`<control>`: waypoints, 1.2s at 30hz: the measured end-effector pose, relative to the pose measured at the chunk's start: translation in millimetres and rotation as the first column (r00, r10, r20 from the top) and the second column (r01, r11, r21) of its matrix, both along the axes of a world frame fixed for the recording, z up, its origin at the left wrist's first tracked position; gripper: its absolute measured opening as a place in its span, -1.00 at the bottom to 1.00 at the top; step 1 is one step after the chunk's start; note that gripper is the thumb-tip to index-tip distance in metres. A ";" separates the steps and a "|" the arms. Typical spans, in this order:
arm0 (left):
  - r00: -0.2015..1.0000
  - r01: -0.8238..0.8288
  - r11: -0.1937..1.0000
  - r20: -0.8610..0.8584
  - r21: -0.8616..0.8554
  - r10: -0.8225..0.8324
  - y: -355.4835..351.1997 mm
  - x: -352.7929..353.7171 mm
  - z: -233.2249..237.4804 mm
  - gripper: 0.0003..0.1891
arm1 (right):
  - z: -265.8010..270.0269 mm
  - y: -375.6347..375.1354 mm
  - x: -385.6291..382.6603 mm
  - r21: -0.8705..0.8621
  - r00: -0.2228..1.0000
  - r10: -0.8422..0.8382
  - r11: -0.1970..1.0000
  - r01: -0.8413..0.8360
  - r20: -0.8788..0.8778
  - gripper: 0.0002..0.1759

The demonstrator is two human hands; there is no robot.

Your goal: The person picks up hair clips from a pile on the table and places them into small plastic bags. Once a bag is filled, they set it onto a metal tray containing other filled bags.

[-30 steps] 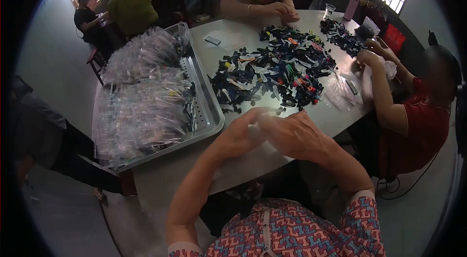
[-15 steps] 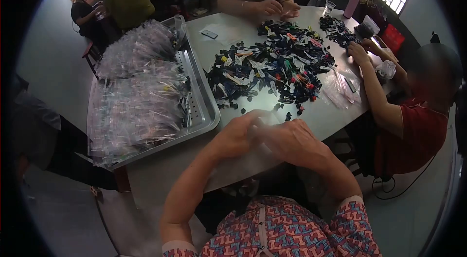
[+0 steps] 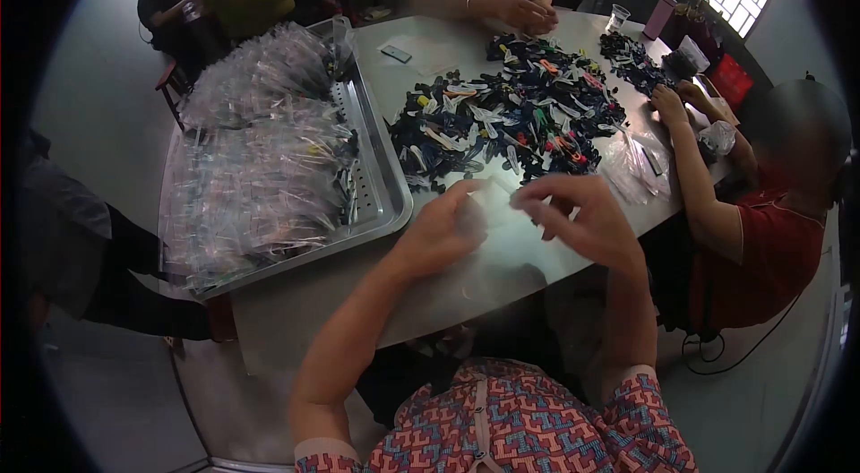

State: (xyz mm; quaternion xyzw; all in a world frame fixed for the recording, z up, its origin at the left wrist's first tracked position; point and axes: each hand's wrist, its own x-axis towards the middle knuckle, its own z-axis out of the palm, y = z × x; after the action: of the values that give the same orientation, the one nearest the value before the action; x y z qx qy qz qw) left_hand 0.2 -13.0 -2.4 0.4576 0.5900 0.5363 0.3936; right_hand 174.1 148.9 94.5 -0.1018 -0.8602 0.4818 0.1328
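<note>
My left hand [image 3: 437, 233] is closed on a clear plastic bag [image 3: 489, 201], which stands up from the fingers over the table's near side. To the right, my right hand [image 3: 587, 215] has curled fingers, its fingertips pinched at the bag's right edge. Whether anything small is in that pinch is too blurred to see. Just beyond both hands lies a broad pile of small clip-like pieces [image 3: 488, 115], mostly black, with white, yellow, orange, green and red ones among them.
A metal tray [image 3: 394, 195] heaped with filled clear bags [image 3: 260, 177] stands left. Loose flat bags [image 3: 632, 164] lie right. A phone [image 3: 396, 54], a cup [image 3: 616, 18] and a pink bottle [image 3: 659, 16] are farther back. Co-workers sit opposite and right; another person stands left.
My hands were together over the bag; now they are apart, the right one moved up and to the right. The bag shows more between them. The view has shifted slightly.
</note>
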 end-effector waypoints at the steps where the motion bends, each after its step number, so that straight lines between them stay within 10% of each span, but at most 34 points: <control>1: 1.000 -0.003 1.000 0.001 0.013 0.003 0.1 -0.8 1.3 -0.27 | -6.8 13.8 -7.1 -0.151 0.995 -0.067 0.987 0.056 -0.068 -0.83; 2: 1.000 -0.005 1.000 0.001 0.025 0.005 0.2 -1.2 2.4 -0.26 | -11.3 27.2 -16.6 -0.302 0.981 -0.144 0.948 0.100 -0.126 -0.82; 5: 0.999 -0.031 0.998 0.023 0.056 0.030 1.8 -2.2 -3.7 -0.28 | -41.5 65.8 -45.1 0.302 0.968 -0.242 0.920 0.251 -0.066 -0.74; 9: 0.998 -0.059 0.996 0.019 0.072 0.058 1.9 -4.4 -5.1 -0.30 | -95.2 72.2 -66.6 0.634 0.930 -0.334 0.690 0.350 -0.151 -0.77; 36: 0.993 -0.112 0.986 0.052 0.122 0.107 3.9 -4.6 -1.3 -0.34 | -95.0 89.9 -55.7 0.611 0.967 -0.214 0.750 0.255 -0.140 -0.82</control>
State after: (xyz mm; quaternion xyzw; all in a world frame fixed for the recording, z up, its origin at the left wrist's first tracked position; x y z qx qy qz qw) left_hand -4.4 -9.0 -3.7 0.4358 0.5705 0.6031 0.3477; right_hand 118.3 238.8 -0.5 -0.1445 -0.9467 0.1523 0.2443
